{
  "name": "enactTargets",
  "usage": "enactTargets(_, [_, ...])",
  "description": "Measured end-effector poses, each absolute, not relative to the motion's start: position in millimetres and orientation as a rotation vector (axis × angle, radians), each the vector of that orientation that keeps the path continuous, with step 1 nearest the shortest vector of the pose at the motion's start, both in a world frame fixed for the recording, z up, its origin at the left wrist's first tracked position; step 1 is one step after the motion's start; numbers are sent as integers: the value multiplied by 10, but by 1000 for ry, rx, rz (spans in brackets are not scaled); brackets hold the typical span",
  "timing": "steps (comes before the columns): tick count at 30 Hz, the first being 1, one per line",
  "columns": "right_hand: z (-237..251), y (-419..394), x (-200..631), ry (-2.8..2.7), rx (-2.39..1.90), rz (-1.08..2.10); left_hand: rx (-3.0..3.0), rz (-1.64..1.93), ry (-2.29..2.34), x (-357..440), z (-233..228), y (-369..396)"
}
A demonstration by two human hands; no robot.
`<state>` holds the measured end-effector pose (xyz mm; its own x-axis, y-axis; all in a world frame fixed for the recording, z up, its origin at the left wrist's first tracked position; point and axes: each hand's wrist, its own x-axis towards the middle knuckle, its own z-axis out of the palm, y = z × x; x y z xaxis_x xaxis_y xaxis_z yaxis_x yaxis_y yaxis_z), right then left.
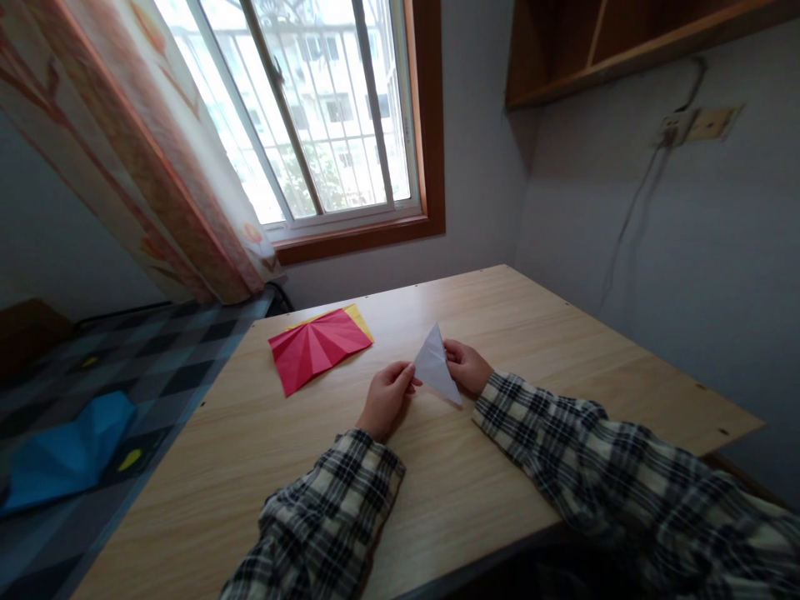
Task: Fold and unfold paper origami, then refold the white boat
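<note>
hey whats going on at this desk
A person in a plaid shirt sits at a wooden table holding a folded white paper triangle between both hands. The left hand pinches its left edge, and the right hand holds the right side, just above the tabletop. Further left on the table lies a creased red paper on top of a yellow sheet. A blue creased sheet lies on the checked surface beside the table.

on the wooden table (562,350), the left hand (387,398) and right hand (467,367) pinch opposite edges of a folded white paper triangle (436,367), with a creased red sheet (316,348) lying over a yellow sheet (361,319) near the window (312,108).
</note>
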<state>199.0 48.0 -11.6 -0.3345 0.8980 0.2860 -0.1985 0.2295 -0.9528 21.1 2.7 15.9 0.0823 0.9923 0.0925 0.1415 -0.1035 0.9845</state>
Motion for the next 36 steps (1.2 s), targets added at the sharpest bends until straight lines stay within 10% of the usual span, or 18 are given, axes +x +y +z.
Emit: enactTargets(36, [-68, 432, 2026, -1710, -846, 910, 1382, 1120, 1140, 215, 119, 66])
